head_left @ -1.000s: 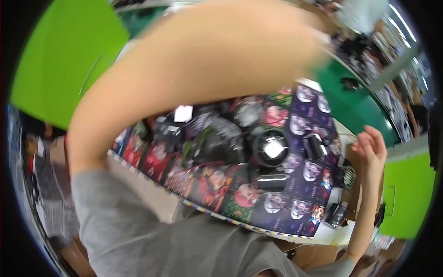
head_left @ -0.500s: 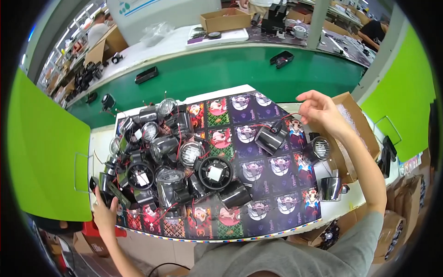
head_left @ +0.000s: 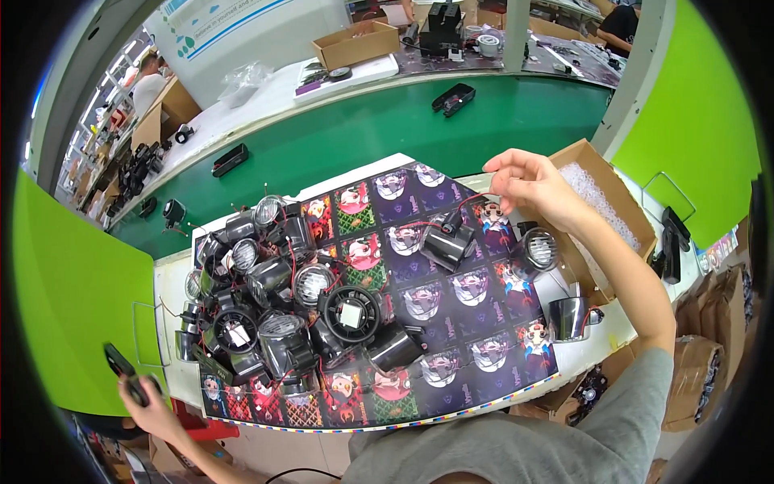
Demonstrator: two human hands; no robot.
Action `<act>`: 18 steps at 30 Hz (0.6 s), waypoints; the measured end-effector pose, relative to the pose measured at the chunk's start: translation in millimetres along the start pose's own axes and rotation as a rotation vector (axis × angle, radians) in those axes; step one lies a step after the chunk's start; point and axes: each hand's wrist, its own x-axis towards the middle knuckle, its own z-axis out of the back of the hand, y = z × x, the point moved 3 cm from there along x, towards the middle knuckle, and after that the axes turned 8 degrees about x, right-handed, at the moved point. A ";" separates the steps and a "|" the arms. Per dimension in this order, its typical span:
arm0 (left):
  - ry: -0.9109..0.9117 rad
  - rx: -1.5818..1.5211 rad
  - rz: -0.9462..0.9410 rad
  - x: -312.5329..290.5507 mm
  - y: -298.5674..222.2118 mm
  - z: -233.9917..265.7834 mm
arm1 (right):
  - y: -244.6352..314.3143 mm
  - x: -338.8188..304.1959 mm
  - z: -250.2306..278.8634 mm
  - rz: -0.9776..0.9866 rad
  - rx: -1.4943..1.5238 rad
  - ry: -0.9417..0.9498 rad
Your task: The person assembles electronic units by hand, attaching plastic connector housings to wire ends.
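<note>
At the table's left edge my left hand point(head_left: 153, 413) is closed around a long black part point(head_left: 127, 373), blurred, its exact kind unclear. My right hand point(head_left: 534, 189) is raised over the right side of the table, fingers bent together at the end of a thin red wire point(head_left: 474, 198). That wire runs down to a black cylindrical housing point(head_left: 448, 244) lying on its side on the printed sheet point(head_left: 423, 298). Several similar black housings with clear ribbed lenses point(head_left: 313, 285) are heaped on the left half of the sheet. One black round piece point(head_left: 351, 315) shows a white square in its centre.
Right of the sheet stand a lensed housing point(head_left: 538, 250), another black housing point(head_left: 569, 318) and a cardboard box point(head_left: 637, 224) with white packing. Beyond runs a green conveyor point(head_left: 339, 137) carrying black trays point(head_left: 453, 100). Green panels point(head_left: 76, 298) flank the bench. People work in the background.
My left hand has moved left and down, away from the heap, carrying the long black part. The view has shifted; my right hand stays raised by the wire.
</note>
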 end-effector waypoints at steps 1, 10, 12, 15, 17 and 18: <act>-0.006 -0.108 -0.039 15.7 -4.6 8.2 | 1.0 -0.7 -1.1 -0.029 0.015 -0.007; 0.196 -0.601 -1.023 32.2 -285.2 16.4 | -6.1 -8.6 5.3 -0.013 0.127 -0.006; 0.232 -0.577 -1.237 19.4 -321.4 7.9 | -1.9 -4.5 -4.1 0.018 0.103 0.004; 0.200 -0.565 -1.482 -9.5 -365.8 -9.7 | -0.1 -3.1 -9.6 0.102 0.046 -0.058; 0.173 -0.588 -1.509 -27.3 -384.9 -16.8 | 2.5 -2.1 -12.5 0.158 0.067 -0.112; 0.120 -0.597 -1.528 -35.7 -393.7 -23.2 | 5.2 -4.5 -11.0 0.150 0.116 -0.146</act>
